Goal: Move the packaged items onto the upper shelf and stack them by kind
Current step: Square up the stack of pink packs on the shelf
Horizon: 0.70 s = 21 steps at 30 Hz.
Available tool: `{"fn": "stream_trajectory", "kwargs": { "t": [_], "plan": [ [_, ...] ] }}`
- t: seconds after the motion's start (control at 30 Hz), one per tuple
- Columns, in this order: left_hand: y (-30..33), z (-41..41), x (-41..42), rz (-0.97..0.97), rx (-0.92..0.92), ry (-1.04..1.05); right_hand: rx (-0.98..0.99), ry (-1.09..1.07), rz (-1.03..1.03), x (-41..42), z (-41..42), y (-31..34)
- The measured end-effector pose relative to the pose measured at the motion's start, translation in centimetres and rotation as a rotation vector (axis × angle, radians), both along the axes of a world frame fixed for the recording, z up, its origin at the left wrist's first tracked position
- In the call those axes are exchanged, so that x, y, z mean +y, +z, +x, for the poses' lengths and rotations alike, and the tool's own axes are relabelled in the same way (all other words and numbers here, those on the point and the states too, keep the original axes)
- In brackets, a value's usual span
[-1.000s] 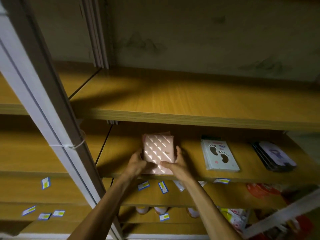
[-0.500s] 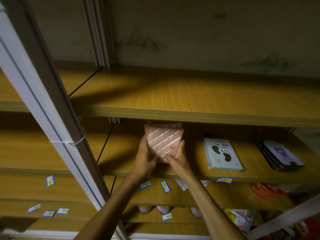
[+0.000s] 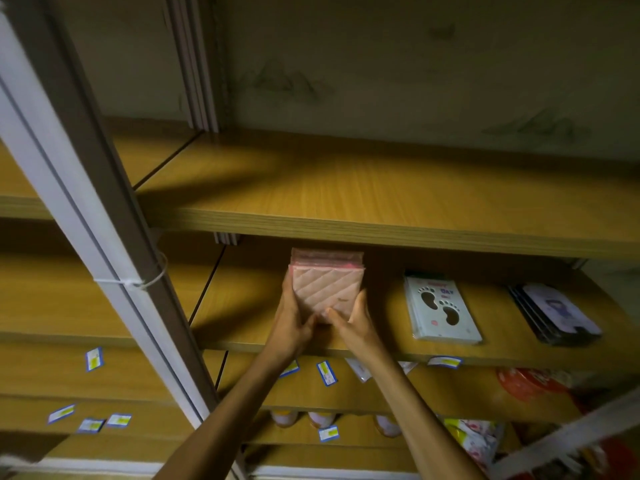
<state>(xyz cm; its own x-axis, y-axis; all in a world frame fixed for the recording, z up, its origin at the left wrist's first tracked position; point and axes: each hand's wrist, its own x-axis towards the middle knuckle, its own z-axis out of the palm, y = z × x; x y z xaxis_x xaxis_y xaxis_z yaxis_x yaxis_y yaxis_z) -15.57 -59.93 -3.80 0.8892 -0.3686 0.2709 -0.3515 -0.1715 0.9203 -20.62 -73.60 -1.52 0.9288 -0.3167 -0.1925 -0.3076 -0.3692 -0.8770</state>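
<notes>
Both hands, left hand (image 3: 292, 323) and right hand (image 3: 356, 325), fingers clamped on pink packets (image 3: 327, 287), have raised them higher off the shelf (image 3: 242, 327)

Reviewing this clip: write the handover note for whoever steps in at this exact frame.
Left hand and right hand: both grip the pink quilted packs, a small stack raised off the middle shelf, just below the upper shelf.
Footprint packs and dark packs lie in separate stacks on the middle shelf.
Done: nothing shows on the upper shelf.
Left: place the pink stack above, then move the other two kinds.
</notes>
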Motion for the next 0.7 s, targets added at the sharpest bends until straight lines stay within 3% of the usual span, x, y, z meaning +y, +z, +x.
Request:
{"fn": "stream_trajectory", "kwargs": {
  "t": [0.4,0.53,0.7],
  "plan": [
    [-0.4,0.4,0.6,0.109,0.032,0.020,0.045,0.034,-0.050,-0.4,-0.6,0.0],
    [0.2,1.7,1.0,0.284,0.142,0.105,0.074,0.021,0.051,-0.8,0.2,0.5],
    [0.6,2.5,1.4,0.332,0.275,0.095,0.135,0.011,0.055,-0.4,1.3,0.0]
  ]
}}
